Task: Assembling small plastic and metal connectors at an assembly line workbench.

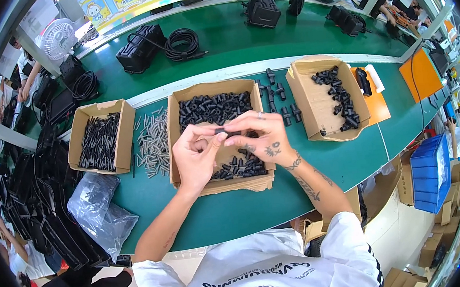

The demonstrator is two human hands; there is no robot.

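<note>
At the frame's centre, the left hand and right hand pinched a small black part in a fingertip grip. It was over a cardboard box of black fittings.

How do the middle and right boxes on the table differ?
The middle box looks wider than the right box. The middle box holds many black parts; the right box holds fewer, mostly at its right. The left hand and right hand partly hide the middle box, not the right box. Both are open and brown.
</note>
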